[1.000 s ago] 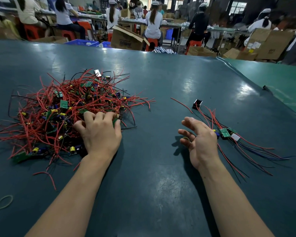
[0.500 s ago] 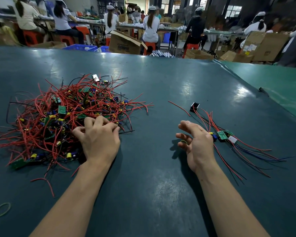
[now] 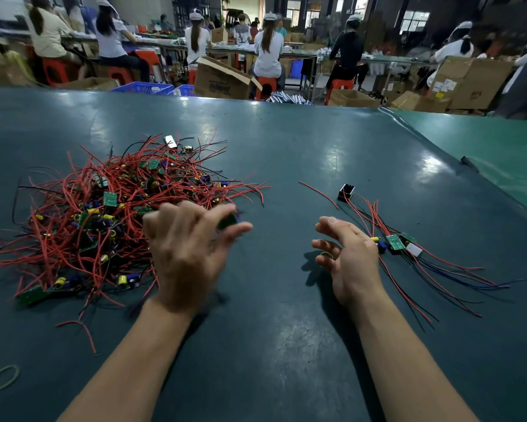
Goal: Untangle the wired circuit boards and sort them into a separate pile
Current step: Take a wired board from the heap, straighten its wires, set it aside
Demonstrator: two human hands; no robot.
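Two bare hands over a dark teal-green work table [image 3: 286, 345]. Left hand [image 3: 189, 248] is motion-blurred at the near right edge of the big tangled heap of red-wired green circuit boards [image 3: 110, 214]; thumb and forefinger look pinched on a small dark green board [image 3: 228, 222], other fingers spread, but the blur makes the grip uncertain, cannot tell for sure. Heap sits left of centre, red and black wires splaying out, yellow and blue capacitors mixed in.

Right hand [image 3: 347, 254] is on edge, fingers loosely curled, thumb up. A small olive rubber band [image 3: 326, 255] shows just under its fingers; unclear if held or lying on the table. Nothing is plainly gripped.

Small sorted pile of wired green boards [image 3: 399, 242] lies just beside the right hand's far side, red, black and blue leads fanned out to the right. Small black square component [image 3: 346, 192] sits at the pile's far end, one loose red wire [image 3: 318, 191] near it. Olive rubber band loop [image 3: 4, 377] lies at the near left table edge, well apart from the heap.

Seated workers in white caps [image 3: 268, 47] and cardboard boxes [image 3: 222, 79] fill the background.
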